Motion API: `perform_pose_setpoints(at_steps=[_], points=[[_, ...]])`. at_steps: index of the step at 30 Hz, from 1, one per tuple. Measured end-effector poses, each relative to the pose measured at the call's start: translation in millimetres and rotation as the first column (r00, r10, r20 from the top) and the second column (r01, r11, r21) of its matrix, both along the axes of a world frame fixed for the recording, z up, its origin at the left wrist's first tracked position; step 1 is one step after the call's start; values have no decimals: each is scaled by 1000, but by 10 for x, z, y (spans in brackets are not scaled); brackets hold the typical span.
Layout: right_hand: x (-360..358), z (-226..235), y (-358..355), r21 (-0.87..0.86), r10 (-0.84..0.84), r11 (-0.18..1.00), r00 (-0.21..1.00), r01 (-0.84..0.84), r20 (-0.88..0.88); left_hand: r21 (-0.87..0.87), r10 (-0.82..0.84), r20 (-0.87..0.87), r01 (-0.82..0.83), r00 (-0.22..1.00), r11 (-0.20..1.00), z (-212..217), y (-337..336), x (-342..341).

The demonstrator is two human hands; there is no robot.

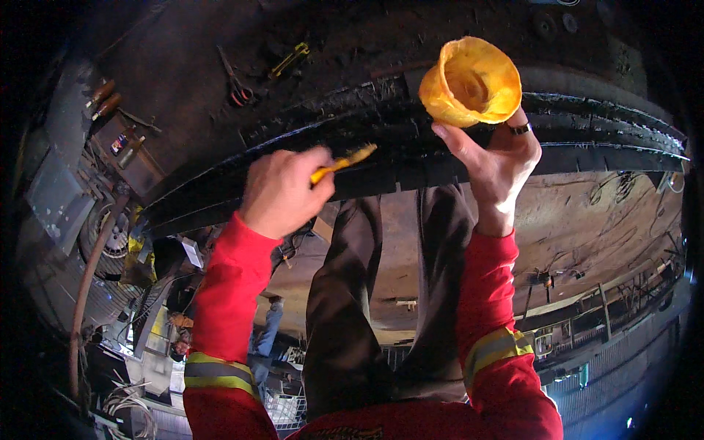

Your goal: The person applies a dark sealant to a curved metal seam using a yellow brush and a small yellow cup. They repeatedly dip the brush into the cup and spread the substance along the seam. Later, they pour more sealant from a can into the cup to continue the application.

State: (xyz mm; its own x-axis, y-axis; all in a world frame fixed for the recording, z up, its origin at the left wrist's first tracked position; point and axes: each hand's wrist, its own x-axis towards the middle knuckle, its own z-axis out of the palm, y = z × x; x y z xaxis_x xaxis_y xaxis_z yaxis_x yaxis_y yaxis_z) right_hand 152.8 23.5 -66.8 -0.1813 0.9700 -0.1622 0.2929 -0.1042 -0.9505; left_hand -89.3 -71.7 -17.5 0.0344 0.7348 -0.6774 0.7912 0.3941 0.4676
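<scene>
My left hand [287, 183] is closed around the yellow handle of a small paintbrush [345, 163], whose bristles point up and to the right. The hand is slightly blurred. Raised at the upper right, my right hand [499, 158] grips a yellow cup [469, 82] from below and behind, with the thumb on its near side. The cup's mouth faces me, and its inside is smeared with a yellowish coating. Brush and cup are apart. Behind both hands a long, dark, shiny beam [587, 158] runs across the view in front of my legs.
Red-handled scissors [238, 89] and a yellow tool [290, 60] lie on the dark surface beyond the beam. Wooden-handled tools [107, 104] rest at the far left. A brown pipe [92, 271] rises at the left, and another person [265, 330] is at the lower left.
</scene>
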Motion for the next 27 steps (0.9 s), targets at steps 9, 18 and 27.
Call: perform_pose_setpoints(at_steps=[9, 18, 27], points=[[44, -47, 29, 7, -4, 1000, 999, 4, -35, 12, -76, 96, 75, 992, 997, 64, 15, 70], [-82, -12, -12, 36, 32, 999, 999, -32, 0, -139, -202, -45, 194, 978, 971, 158, -228, -662], [-315, 52, -32, -51, 53, 997, 998, -54, -36, -129, -282, -115, 267, 952, 955, -161, -585, -747]])
